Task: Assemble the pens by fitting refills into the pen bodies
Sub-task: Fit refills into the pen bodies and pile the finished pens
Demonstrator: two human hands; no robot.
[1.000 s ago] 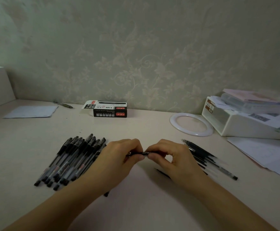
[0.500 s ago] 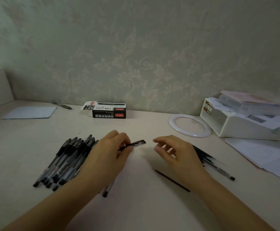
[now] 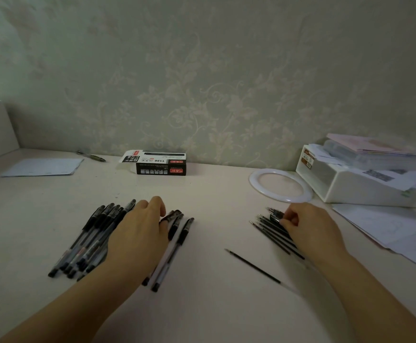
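Left hand (image 3: 140,233) laid over a row of black-capped clear plastic pens (image 3: 95,238) at nine o'clock on the pale tabletop (image 3: 202,305), fingers curled round one dark pen (image 3: 171,216) at the row's right edge. Right hand (image 3: 311,231) at three o'clock, fingertips pinching into a heap of thin black refills (image 3: 269,226). Single black refill (image 3: 252,266) lying apart at five o'clock. Black-and-white cardboard pen box (image 3: 161,163) at twelve o'clock against the wall; white plastic ring (image 3: 280,185) at two o'clock.
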